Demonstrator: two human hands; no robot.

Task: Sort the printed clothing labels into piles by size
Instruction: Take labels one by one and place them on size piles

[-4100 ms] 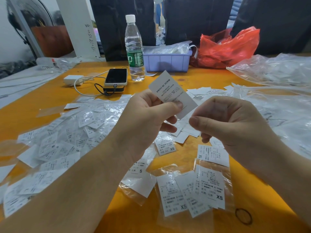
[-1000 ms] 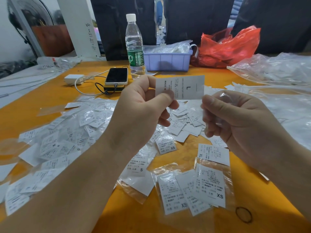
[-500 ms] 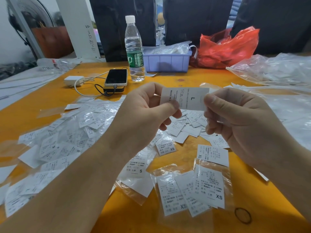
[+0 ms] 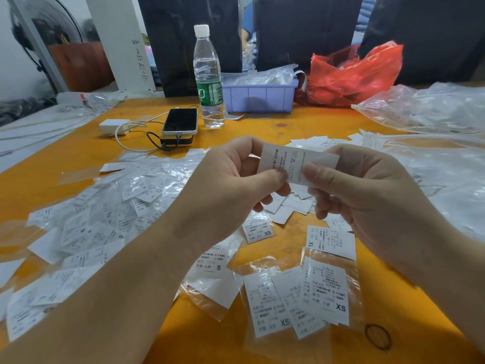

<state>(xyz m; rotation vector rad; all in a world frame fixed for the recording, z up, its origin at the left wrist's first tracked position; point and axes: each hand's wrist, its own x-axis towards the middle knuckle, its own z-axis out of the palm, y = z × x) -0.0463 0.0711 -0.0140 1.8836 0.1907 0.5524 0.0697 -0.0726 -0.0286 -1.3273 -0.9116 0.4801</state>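
**Both hands pinching one label**

Left hand (image 4: pixel 231 187) and right hand (image 4: pixel 367 195): each pinches an end of one white label (image 4: pixel 294 164), held above the table (image 4: pixel 236 342) at centre. Loose labels (image 4: pixel 99 232): heap at 9 o'clock. XS pile (image 4: pixel 299 300): bagged, at 6 o'clock. XL label (image 4: pixel 330 241): just above it. Bottle (image 4: pixel 208 77), phone (image 4: pixel 180 121): 12 o'clock.

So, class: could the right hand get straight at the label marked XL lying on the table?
Probably yes: the XL label lies uncovered just below the right hand, though that hand is pinching the held label.
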